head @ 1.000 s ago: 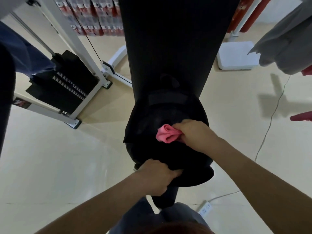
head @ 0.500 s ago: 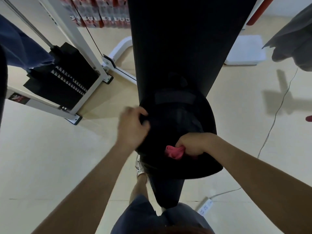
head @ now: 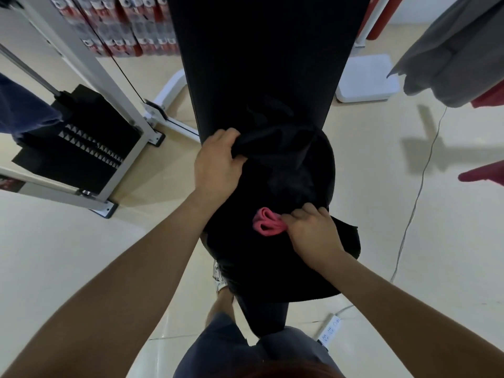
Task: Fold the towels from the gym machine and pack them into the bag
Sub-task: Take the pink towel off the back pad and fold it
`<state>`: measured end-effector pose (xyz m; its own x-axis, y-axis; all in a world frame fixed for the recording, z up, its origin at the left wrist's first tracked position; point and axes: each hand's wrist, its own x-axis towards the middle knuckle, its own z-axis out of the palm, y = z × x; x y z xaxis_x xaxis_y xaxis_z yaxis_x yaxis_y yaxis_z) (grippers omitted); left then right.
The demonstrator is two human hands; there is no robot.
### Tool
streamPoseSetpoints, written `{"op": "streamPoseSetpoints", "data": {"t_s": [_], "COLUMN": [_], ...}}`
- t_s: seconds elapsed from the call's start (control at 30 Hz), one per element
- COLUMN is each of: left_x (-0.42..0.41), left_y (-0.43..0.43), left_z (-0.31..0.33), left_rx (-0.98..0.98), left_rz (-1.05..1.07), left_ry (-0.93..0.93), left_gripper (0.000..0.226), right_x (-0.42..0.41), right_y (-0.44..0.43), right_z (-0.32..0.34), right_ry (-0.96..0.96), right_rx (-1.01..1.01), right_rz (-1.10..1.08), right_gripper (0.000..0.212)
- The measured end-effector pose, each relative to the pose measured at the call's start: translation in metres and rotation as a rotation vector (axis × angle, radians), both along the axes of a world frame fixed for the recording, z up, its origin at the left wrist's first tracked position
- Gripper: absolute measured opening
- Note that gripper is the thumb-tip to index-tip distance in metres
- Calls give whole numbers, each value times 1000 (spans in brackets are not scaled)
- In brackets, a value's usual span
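Observation:
A black bag (head: pixel 305 170) rests on the near end of a long black padded bench (head: pixel 261 50). My left hand (head: pixel 216 165) grips the bag's far left rim and lifts the fabric. My right hand (head: pixel 313 230) holds a folded pink towel (head: pixel 268 226) at the bag's near side, the towel's rolled end sticking out to the left against the dark fabric. How far the towel sits inside the bag is hard to tell. A grey towel (head: pixel 452 55) and a red one (head: pixel 488 99) hang at the upper right.
A white gym machine frame (head: pixel 90 64) with a black weight stack (head: pixel 81 143) stands at left, a blue cloth (head: pixel 21 110) draped on it. A white base (head: pixel 368 80), a floor cable (head: pixel 414 205) and a power strip (head: pixel 331 330) lie to the right. My legs are below.
My left hand left the bag's near edge, moved up to the far left rim and pulled it open. My right hand brought the pink towel lower, toward the bag's near side.

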<state>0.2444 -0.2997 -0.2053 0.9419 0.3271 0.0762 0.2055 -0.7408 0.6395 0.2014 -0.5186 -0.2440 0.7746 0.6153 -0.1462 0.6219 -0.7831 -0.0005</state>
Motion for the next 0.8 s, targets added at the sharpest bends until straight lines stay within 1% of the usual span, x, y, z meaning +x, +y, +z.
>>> {"op": "streamPoseSetpoints", "data": {"t_s": [0.1,0.17,0.2,0.27,0.3,0.33,0.43,0.57,0.67,0.73,0.8], "left_x": [4,7,9,11,13,15,20,23,23,23,24], "left_y": [1,3,4,7,8,8,8,12,15,16,17], "left_z": [-5,-4,-4,-4,-4,-3,-4,-11,-13,-14,-12], "left_rx": [13,3,-3,-12,-11,-10,-14,2,14,6,20], "left_rz": [-2,12,22,38,43,44,39,15,15,17,16], "left_ry": [15,15,19,35,41,47,45,27,19,24,66], "left_gripper": [23,21,20,19,19,19,19,21,22,23,29], "right_x": [13,25,31,39,41,40,34,32,25,19,17], "right_y": [7,15,17,20,22,26,49,78,85,84,80], "right_z": [2,8,10,5,2,-1,-13,-35,-48,-51,-47], "right_ry": [-66,-46,17,231,336,384,408,411,412,391,327], "right_rx": [63,13,-70,-200,-224,-227,-208,-317,-327,-309,-241], "right_rz": [-81,-80,-52,10,52,92,167,153,166,149,82], "right_gripper": [17,15,16,23,27,27,25,28,29,30,28]}}
